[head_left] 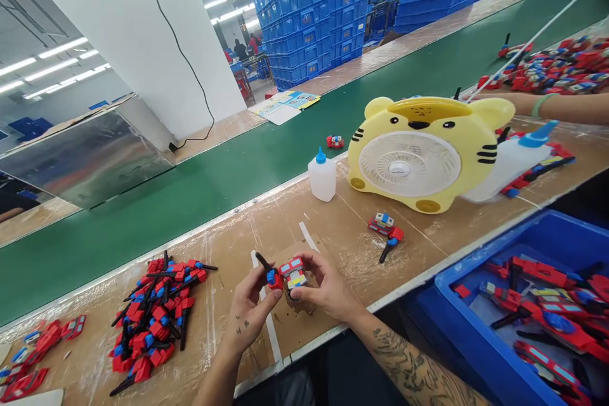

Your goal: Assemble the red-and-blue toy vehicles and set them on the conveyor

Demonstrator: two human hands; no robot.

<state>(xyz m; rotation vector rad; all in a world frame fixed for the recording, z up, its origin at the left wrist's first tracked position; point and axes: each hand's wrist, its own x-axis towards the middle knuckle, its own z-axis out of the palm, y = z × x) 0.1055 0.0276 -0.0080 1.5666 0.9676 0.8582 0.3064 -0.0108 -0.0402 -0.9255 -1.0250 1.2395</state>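
Observation:
Over the bench, my left hand (pixel 250 309) pinches a red toy arm (pixel 273 278) with a blue fist and a black rod pointing up and left. A red toy robot body (pixel 294 271) with light-blue windows and a yellow-grey front is gripped between the thumb and fingers of my right hand (pixel 332 288). The two pieces are side by side; whether they touch is hard to tell. To the left lies a pile of similar red arms (pixel 155 317) with black rods. A toy with an arm on it (pixel 384 227) rests to the right.
A white squeeze bottle (pixel 322 179) and a yellow tiger-faced fan (pixel 423 196) stand along the green conveyor belt (pixel 204 193). At right, a blue bin (pixel 447 292) holds several red toys. Another person's arm (pixel 566 108) reaches near a toy heap (pixel 561 66). Red toy bodies (pixel 40 349) lie far left.

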